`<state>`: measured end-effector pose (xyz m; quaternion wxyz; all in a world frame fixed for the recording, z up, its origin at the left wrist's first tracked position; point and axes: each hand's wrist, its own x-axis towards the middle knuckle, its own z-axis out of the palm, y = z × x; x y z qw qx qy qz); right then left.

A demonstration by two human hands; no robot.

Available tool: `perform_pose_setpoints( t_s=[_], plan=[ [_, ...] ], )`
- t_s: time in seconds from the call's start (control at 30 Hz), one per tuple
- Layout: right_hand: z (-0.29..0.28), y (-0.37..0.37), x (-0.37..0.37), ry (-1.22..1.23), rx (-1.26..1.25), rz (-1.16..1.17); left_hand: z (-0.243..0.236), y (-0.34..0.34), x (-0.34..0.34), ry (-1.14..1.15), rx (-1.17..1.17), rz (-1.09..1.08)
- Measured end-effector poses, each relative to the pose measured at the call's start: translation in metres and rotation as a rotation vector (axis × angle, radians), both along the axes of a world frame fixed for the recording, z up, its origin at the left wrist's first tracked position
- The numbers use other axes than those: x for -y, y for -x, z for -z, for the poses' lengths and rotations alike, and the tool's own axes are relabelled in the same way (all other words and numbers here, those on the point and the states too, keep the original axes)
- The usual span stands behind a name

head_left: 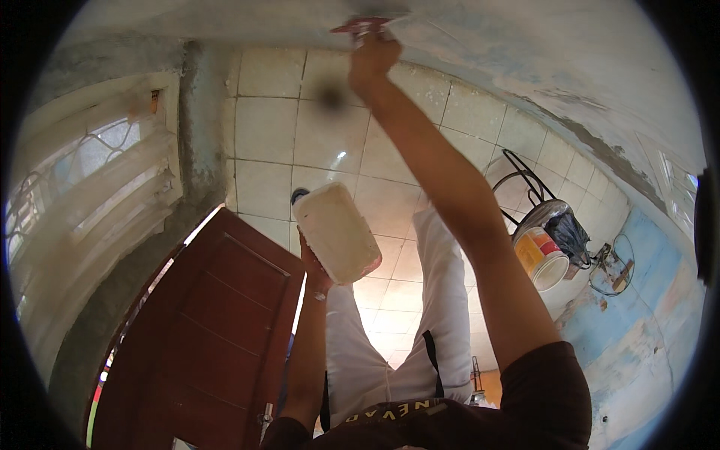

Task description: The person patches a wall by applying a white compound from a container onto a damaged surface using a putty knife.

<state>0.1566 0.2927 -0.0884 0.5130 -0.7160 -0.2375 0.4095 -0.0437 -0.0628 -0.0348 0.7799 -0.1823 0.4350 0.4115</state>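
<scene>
My left hand (313, 264) grips the edge of a shallow cream-coloured rectangular tub (337, 231), held out in front of my legs. Its lower right corner looks pinkish, and most of the left fingers are hidden beneath or behind it. With the arm stretched far forward, my right hand (374, 61) is closed around a flat red spreader (361, 25). The spreader lies against the pale plastered wall (465, 34); motion blurs its edge.
A reddish-brown panelled door (202, 322) stands at the left, below a louvred window (97, 169). On the right, a metal-framed chair (531, 180) bears a white-and-orange bucket (541, 259) and a black plastic bag (568, 238). Pale tiles (264, 127) cover the floor.
</scene>
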Motion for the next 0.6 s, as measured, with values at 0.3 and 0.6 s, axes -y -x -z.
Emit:
perform_pose_setpoints(
  t_s=[0.3,0.6],
  plan=[
    [0.053,-0.027,0.078,-0.121,-0.611,0.019,0.001,0.04,-0.009,-0.024,-0.07,-0.01],
    [0.138,-0.243,0.096,-0.049,-0.583,0.55,0.009,0.028,-0.004,-0.004,-0.039,0.004]
  ],
)
